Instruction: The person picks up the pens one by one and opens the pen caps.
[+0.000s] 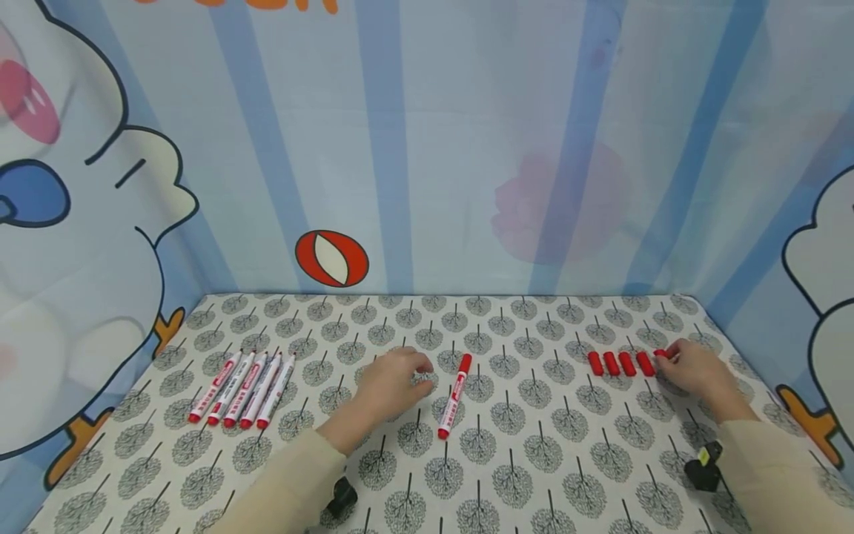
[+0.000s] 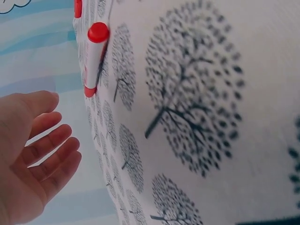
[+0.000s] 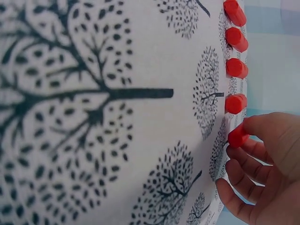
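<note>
At the right end of a row of red marker caps [image 1: 626, 363], my right hand [image 1: 694, 368] pinches one more red cap [image 3: 238, 136] between thumb and fingertips, at the cloth. Its neighbours in the row stand apart from one another. Over the middle of the table my left hand [image 1: 392, 382] holds nothing, its fingers loosely bent. Just to the right of it lies a capped red marker [image 1: 455, 397], its cap end pointing away from me; the left wrist view shows this marker [image 2: 97, 56] beyond the fingertips, not touched.
Several uncapped red markers [image 1: 243, 389] lie side by side at the left of the table, tips pointing away. A white cloth [image 1: 480, 475] with dark tree prints covers the table. Behind it hangs a blue-striped cartoon backdrop [image 1: 447, 148].
</note>
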Available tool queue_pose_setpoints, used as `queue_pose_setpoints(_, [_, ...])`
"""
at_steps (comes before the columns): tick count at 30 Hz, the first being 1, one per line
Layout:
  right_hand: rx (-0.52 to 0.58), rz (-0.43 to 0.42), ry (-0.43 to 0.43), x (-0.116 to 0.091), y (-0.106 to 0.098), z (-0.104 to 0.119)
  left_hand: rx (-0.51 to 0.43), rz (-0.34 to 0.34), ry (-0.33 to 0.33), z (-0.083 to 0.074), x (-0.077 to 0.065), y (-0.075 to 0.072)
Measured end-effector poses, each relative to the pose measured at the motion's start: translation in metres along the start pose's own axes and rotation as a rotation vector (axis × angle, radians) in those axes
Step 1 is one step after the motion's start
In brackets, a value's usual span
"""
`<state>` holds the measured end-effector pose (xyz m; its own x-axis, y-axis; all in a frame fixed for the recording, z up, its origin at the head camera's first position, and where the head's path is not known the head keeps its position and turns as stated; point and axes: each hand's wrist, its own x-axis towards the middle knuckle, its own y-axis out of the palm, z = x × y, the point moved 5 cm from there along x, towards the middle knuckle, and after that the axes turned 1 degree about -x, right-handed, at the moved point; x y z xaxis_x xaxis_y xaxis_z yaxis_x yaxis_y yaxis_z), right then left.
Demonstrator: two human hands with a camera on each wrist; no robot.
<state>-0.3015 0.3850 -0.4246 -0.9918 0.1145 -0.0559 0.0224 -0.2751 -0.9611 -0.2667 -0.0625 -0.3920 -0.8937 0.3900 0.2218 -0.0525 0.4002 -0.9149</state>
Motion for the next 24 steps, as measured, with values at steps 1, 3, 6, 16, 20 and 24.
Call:
queue_pose_setpoints(1, [-0.005,0.0,0.011,0.0,0.001,0.0,-0.003,0.003,-0.004,-0.001,0.0,0.001])
queue_pose_setpoints(3, [-0.013,0.0,0.033,0.0,0.003,-0.002,-0.004,0.013,-0.008,-0.003,0.001,0.003])
queue_pose_setpoints(6, [-0.022,-0.008,0.056,0.0,0.005,-0.003,-0.002,0.032,-0.014,-0.006,0.003,0.005])
queue_pose_setpoints(16, [-0.011,0.001,0.109,0.001,0.006,-0.004,-0.012,0.063,-0.005,-0.012,0.004,0.009])
queue_pose_setpoints(20, [0.005,-0.008,0.104,0.0,0.003,-0.002,-0.016,0.057,0.002,-0.013,0.003,0.009])
queue_pose_setpoints(24, [0.018,-0.027,0.085,0.0,0.0,0.0,-0.038,0.084,-0.029,-0.014,0.004,0.011])
